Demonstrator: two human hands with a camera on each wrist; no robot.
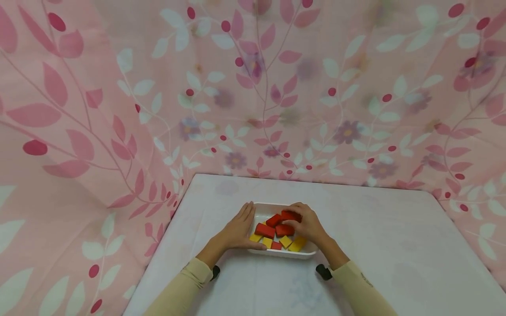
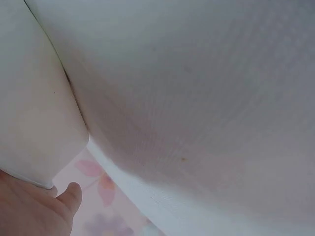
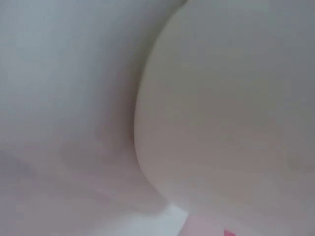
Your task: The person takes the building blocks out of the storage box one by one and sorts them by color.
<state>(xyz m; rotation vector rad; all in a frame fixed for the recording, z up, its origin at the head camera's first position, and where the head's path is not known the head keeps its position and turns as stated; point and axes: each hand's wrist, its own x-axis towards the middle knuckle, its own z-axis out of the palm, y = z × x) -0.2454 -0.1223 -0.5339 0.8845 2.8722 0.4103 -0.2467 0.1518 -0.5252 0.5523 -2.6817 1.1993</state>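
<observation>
A white rectangular dish holds several red and yellow blocks. Along its left side lies my left hand, fingers straight by the rim and thumb stretched over the front left corner; in the left wrist view part of this hand touches the dish. My right hand reaches over the right side and pinches a red block between thumb and fingers at the back right. Other red blocks lie nearby, with a yellow block under the right hand. The right wrist view shows the dish wall, no fingers.
The dish stands on a table covered with white cloth. A pink floral curtain rises behind the table and at the left. Small black pieces show beside both wrists.
</observation>
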